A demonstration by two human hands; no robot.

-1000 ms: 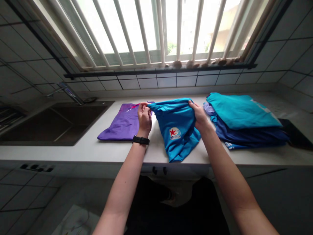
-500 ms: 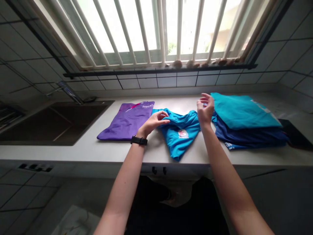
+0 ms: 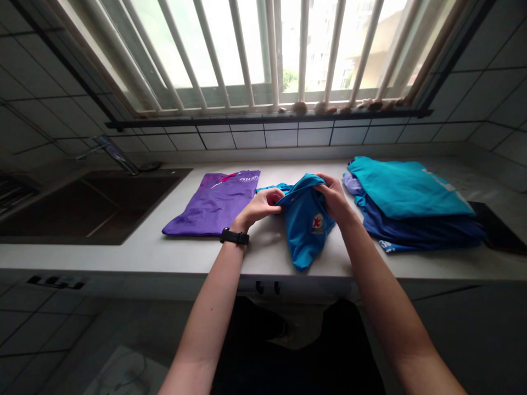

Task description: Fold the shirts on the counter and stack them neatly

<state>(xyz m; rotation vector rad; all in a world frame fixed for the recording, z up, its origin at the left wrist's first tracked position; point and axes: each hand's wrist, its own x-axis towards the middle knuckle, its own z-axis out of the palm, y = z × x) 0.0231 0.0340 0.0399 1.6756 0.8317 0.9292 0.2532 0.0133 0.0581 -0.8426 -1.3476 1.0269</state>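
Blue cloth: the blue garment hangs gathered between the person's hands, its upper edge lifted and its lower folds on the white counter, the lowest tip close to the counter's near edge
Left hand: the left hand has thumb and fingers pinched together on the left part of the lifted edge; a black wristband circles the wrist
Right hand: the right hand is clamped on the right end of that edge, thumb in front, some fingers hidden behind cloth
Purple side: a flat purple garment lies left of the blue one, the two just beside each other at the far side, whether touching one cannot tell; nearer, a wedge of white surface widens between them
Pile side: a stack of folded clothes, teal over navy, sits to the right, a narrow strip of counter between it and the blue folds
Sink side: the dark sink borders the counter at left, its right rim near the purple garment
Far side: a pale band of counter runs behind the cloth to the tiled wall
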